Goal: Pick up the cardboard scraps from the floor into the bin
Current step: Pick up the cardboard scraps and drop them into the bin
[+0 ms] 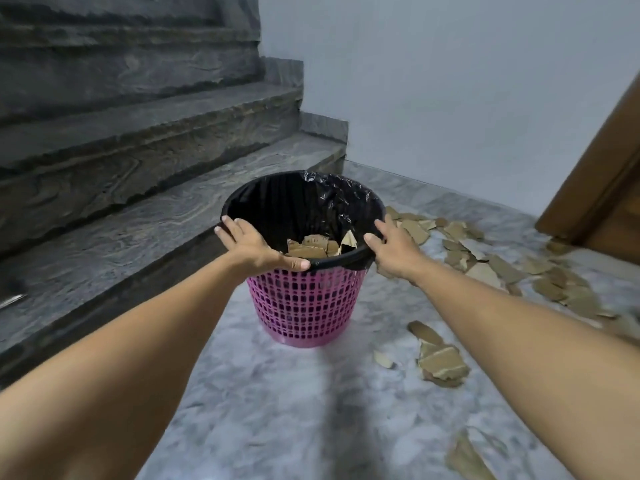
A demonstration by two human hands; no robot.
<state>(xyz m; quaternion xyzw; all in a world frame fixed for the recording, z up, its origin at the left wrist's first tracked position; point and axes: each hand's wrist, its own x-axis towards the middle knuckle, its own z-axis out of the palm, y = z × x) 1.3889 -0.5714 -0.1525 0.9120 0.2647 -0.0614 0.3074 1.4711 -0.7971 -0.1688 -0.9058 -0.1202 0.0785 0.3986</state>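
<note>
Your left hand [250, 244] is lying over the near-left rim with fingers nearly straight, thumb pressing along the edge; your right hand [393, 249] is gripping the near-right rim, fingers curling over it. Both are holding the round pink plastic mesh bin [304, 306], lined with a black plastic bag [311, 202] and standing on the grey marbled floor [277, 410]. Torn brown cardboard scraps [485, 265] are lying scattered to its right toward the brown wooden door [602, 188]; some are sitting inside the bin. Dark grey stone stairs [138, 150] are rising left, beside a pale wall [450, 81].

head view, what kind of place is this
Probably a home's stairwell landing or hallway: dark stone stairs rise on the left, a marble-patterned floor runs to a plain wall, and a wooden door stands at the right.
</note>
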